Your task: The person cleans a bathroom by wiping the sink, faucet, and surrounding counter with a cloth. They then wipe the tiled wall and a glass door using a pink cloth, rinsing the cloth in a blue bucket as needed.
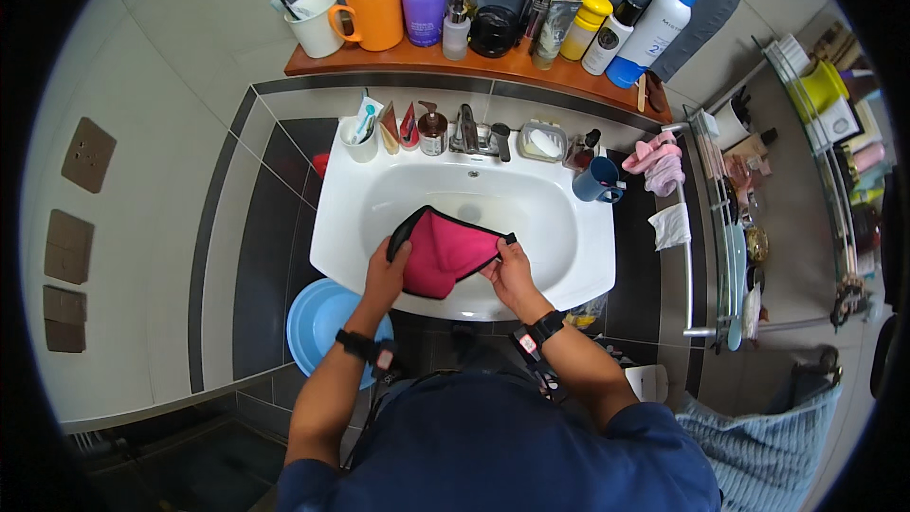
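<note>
A pink cloth item with black edging [451,249] is spread between my hands above the front of a white washbasin [341,227]. Its exact kind cannot be told. My left hand [387,267] grips the black-edged left side, thumb on top. My right hand [510,272] pinches the right corner between thumb and fingers. Behind the cloth, the basin's drain [469,212] shows at the bottom of the bowl. The dark metal faucet [466,129] stands at the basin's back edge. Both wrists wear black straps with small devices.
A soap dish [542,141], pump bottle [432,129], toothbrush cup [360,141] and blue mug [597,179] line the basin's rim. Bottles and an orange mug [377,18] crowd the wooden shelf [426,65]. A light-blue plastic tub [313,320] lies low left; a towel rail [688,263] runs along the right.
</note>
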### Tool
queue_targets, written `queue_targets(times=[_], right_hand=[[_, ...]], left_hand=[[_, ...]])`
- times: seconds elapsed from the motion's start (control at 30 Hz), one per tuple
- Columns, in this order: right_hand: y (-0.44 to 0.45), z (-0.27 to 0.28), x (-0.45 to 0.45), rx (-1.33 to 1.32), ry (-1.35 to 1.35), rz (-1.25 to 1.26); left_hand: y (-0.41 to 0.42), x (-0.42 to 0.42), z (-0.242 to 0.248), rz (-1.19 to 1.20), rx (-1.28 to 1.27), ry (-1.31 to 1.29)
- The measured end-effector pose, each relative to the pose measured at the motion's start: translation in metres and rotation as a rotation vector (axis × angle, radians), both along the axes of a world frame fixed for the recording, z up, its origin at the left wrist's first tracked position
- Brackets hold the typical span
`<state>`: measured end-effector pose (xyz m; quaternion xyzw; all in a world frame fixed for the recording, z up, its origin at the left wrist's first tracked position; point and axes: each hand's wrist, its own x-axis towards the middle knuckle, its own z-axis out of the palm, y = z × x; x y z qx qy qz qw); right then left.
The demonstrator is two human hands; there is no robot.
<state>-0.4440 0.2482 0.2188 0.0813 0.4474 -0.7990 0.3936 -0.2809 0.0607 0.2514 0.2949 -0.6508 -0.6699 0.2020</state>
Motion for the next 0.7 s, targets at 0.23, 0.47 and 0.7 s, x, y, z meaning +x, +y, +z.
queue_targets(times=[0.23, 0.47, 0.7], right_hand=[[0.025, -0.055, -0.074, 0.101, -0.015, -0.118], [0.048, -0.042, -0.099, 0.006, -0.037, -0.165], [0.048, -0.024, -0.128, 0.189, 0.11, -0.123]], left_hand=[[-0.026, -0.073, -0.081, 0.043, -0.392, -0.246], [-0.031, -0.065, -0.073, -0.13, -0.595, -0.503], [-0.082, -0.054, -0.054, -0.381, -0.648, -0.565]])
